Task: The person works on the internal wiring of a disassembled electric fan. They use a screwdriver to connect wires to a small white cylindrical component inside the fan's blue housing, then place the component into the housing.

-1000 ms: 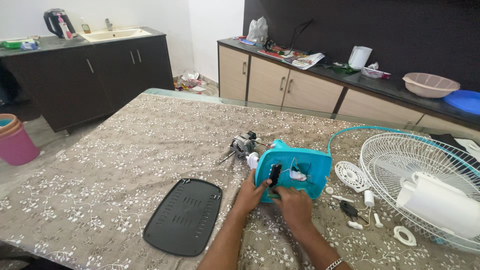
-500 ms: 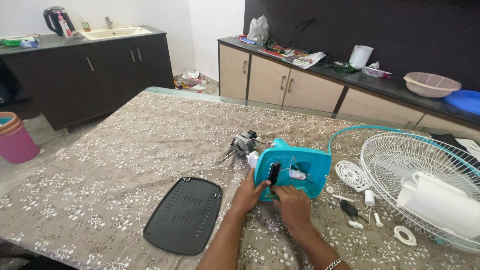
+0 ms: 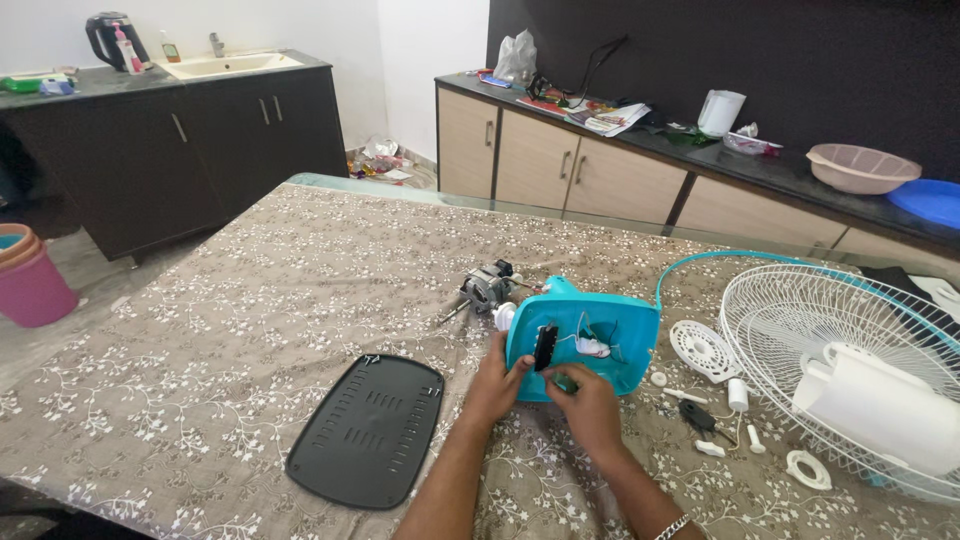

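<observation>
Turquoise plastic is the centre of it all: an opened fan housing (image 3: 585, 338) stands tilted on the patterned tablecloth (image 3: 250, 300), its hollow side facing the person, white wires and a small black part showing inside; the left hand (image 3: 497, 380) is clamped on the housing's near-left edge, fingers curled round the rim, steadying it; the right hand (image 3: 587, 405) is just below the opening, fingers pinched together on something small and greenish at the lower lip, though what exactly it grips I cannot tell. By my reading this is the inside work on the wiring or a fitting, with the shell held firm; the next move calls for fine fingertip control and a steady left-hand brace, so the housing does not tip. Just beyond it, on the far left, lies the bare motor (image 3: 487, 288); a black vented cover (image 3: 367, 428) lies flat to the near left; a white wire grille (image 3: 850, 370) sits to the right, small white parts scattered between.
</observation>
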